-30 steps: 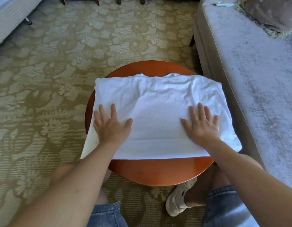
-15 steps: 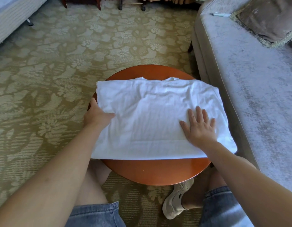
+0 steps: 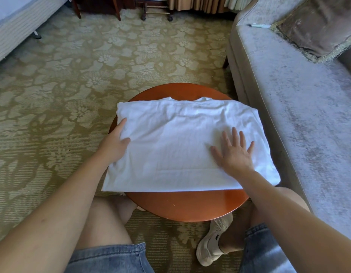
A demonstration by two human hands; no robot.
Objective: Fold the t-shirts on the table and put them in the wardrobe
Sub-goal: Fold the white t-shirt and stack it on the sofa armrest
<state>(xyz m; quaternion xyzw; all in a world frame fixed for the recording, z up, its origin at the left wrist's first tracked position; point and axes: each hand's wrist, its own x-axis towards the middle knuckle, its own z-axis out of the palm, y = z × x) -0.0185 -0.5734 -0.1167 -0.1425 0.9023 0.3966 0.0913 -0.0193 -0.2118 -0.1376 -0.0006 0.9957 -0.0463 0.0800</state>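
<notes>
The shirt (image 3: 170, 138) lies flat on the table (image 3: 190, 205); the left hand (image 3: 114, 142) grips its left edge, thumb on top; the right hand (image 3: 233, 154) presses flat, fingers spread; best lift the edge across evenly while the right anchors the cloth.
</notes>
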